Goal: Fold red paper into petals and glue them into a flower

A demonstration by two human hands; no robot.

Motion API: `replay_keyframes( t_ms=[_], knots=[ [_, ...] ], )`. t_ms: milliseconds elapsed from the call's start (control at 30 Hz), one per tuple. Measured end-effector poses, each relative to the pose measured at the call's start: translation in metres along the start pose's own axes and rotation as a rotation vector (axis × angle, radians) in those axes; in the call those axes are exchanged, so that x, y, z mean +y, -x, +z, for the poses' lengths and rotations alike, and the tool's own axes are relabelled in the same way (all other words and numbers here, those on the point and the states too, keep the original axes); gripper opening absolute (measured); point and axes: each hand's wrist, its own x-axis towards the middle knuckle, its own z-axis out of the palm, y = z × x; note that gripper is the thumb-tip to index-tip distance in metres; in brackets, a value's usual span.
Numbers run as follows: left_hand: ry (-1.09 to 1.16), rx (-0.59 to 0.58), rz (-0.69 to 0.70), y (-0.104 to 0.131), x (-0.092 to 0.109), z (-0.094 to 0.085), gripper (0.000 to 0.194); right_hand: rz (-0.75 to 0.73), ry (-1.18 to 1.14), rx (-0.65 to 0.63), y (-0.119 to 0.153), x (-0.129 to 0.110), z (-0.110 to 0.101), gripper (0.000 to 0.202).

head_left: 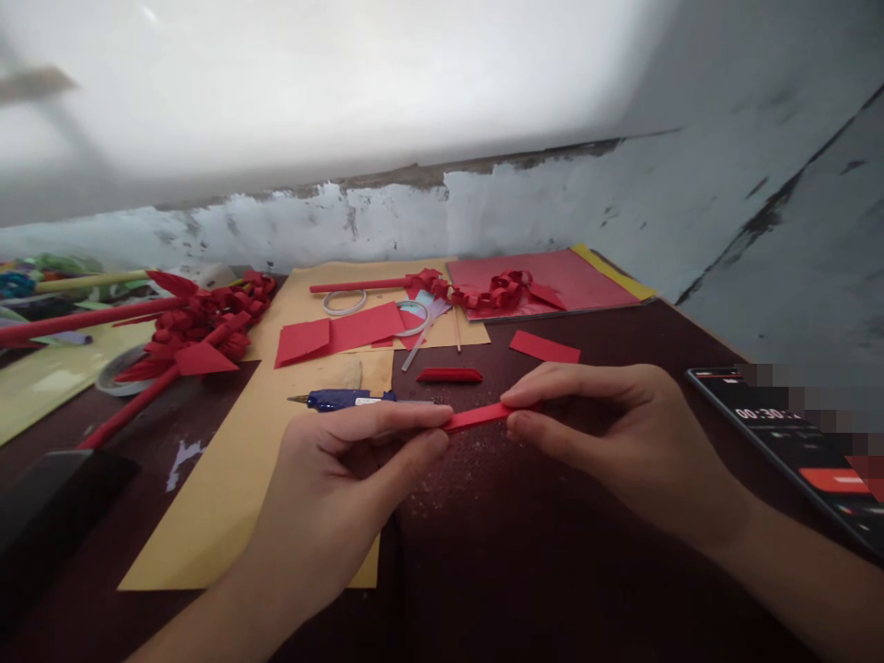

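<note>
Over the dark desk (pixel 552 552), with its tan paper sheet (pixel 227 497) and heap of finished red paper flowers (pixel 200 327), the person seems to be folding or pressing flat a narrow red paper strip (pixel 476 419), which is held in the air between both hands. The next move likely calls for an even pinch along the crease. The left hand (pixel 352 470) and right hand (pixel 614 433) each nip one end between thumb and forefinger, wrists low, a blue glue pen (pixel 342 399) lying just beyond.
</note>
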Motion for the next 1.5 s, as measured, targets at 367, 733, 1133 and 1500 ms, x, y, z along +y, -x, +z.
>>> replay_keyframes(
  t_ms=[367,733,1133,1500],
  knots=[
    [0.022,-0.052,-0.023,0.0008,0.005,0.0015,0.011,0.024,-0.026,-0.05,0.0027,0.002,-0.0011,0.006],
    [-0.206,-0.009,0.134,0.0031,-0.0008,0.0007,0.008,0.138,-0.176,-0.195,0.0009,-0.0019,0.0023,0.008],
    [-0.19,-0.004,0.07,0.0022,0.0019,0.0021,0.006,-0.077,-0.028,-0.075,0.0091,-0.0027,0.0044,0.014],
    [-0.248,-0.063,0.277,0.0018,-0.0044,-0.001,0.017,0.078,-0.189,-0.101,0.0085,0.001,0.0064,0.013]
  ],
)
